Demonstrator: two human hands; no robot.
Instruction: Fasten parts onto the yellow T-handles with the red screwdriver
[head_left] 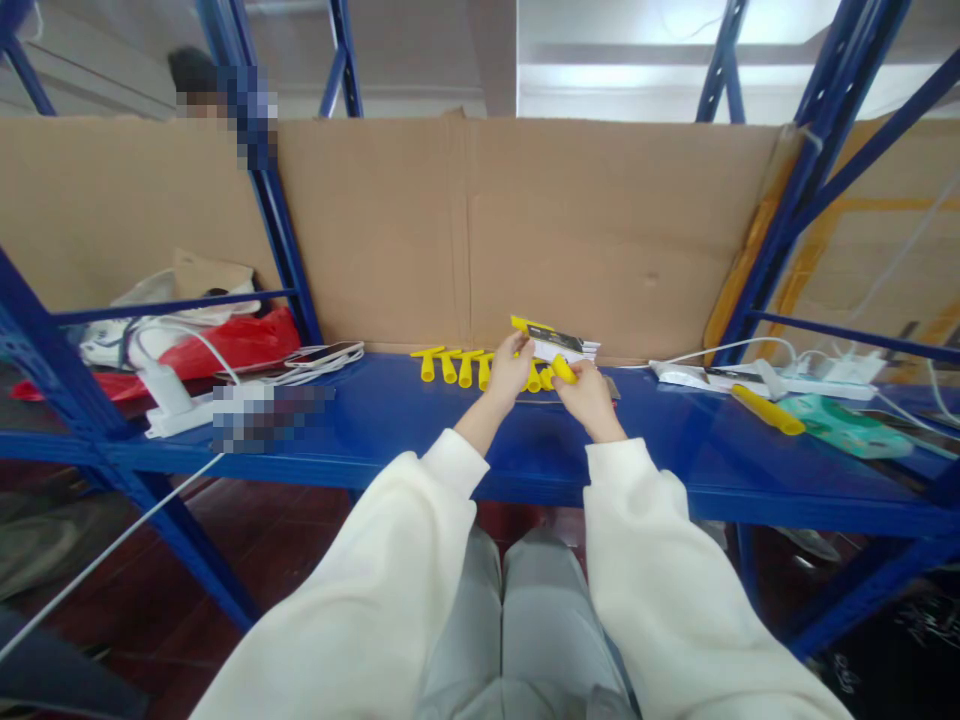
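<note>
My left hand (511, 365) is at the back of the blue shelf, fingers bent and closed at the left end of a black-and-white stack of flat packets (559, 338). What those fingers hold, if anything, is hidden. A yellow strip (531, 323) shows just behind them. My right hand (589, 395) is closed around a yellow round-handled tool (564, 370), its far end out of sight. Between and left of my hands stands a row of several yellow T-shaped tools (465, 370), their round handles pointing towards me. Some are partly covered by my hands.
A brown cardboard panel (585, 220) closes off the back. To the right lie another yellow tool (769, 410), a green packet (847, 425) and a white power strip (825, 385). To the left are white cables, another power strip (199, 408) and a red bag (232, 340). Blue uprights flank the shelf.
</note>
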